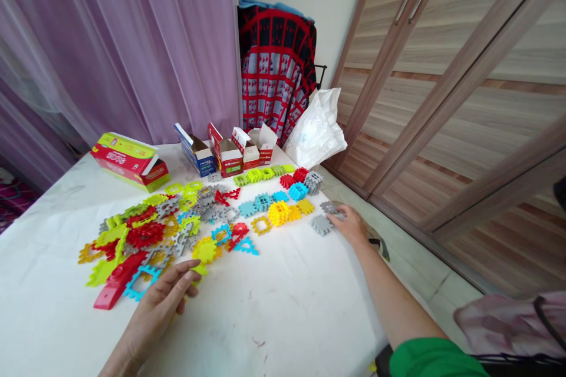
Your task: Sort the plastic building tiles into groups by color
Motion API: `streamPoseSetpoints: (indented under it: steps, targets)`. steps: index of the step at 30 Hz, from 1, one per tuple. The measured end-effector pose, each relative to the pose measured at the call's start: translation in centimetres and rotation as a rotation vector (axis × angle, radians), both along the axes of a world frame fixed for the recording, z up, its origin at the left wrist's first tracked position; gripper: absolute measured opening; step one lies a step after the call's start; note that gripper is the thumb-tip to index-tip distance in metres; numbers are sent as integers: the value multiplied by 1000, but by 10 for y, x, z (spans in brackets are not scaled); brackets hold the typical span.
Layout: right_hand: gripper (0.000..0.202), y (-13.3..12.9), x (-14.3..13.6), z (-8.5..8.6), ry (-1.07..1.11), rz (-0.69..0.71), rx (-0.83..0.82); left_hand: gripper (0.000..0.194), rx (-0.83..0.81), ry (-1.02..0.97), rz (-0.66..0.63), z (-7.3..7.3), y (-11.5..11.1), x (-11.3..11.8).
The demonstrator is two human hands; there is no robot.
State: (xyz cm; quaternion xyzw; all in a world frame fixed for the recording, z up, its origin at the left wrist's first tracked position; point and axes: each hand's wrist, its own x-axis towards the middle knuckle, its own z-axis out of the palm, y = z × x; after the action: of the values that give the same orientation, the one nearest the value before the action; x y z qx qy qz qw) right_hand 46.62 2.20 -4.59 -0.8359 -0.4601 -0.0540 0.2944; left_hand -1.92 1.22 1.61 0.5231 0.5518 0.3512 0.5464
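Fingertips of right hand point(352, 226) touch grey pieces point(322, 225) near white table point(265, 306) edge; grip, can't tell. Best kept low, pieces flat, away from edge. Left hand point(161, 297) loosely open beside mixed pile point(145, 235); avoid snagging teeth.

A flat grey toothed piece point(322, 224) lies near the table's right edge, just on the near side of a darker grey toothed piece point(328, 207), also lying low on the table; the right hand's point(351, 225) fingertips are over grey plastic beside them. Farther left, a lime-green toothed piece point(200, 269) lies partly hidden at the left hand's point(170, 291) fingertips.
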Motion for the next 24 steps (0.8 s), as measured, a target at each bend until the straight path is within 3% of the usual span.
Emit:
streamPoseSetpoints:
  steps: [7, 14, 18, 24]
  targets:
    - [34, 6, -1, 5, -14, 44, -27, 72, 5, 22, -17, 0, -1, -3]
    - [32, 13, 1, 0, -29, 83, -13, 70, 7, 35, -7, -14, 4, -6]
    - [31, 13, 1, -1, 13, 83, 32, 68, 2, 51, -20, -9, 2, -6]
    - [40, 27, 0, 27, 166, 16, 255, 73, -11, 55, -13, 0, 0, -2]
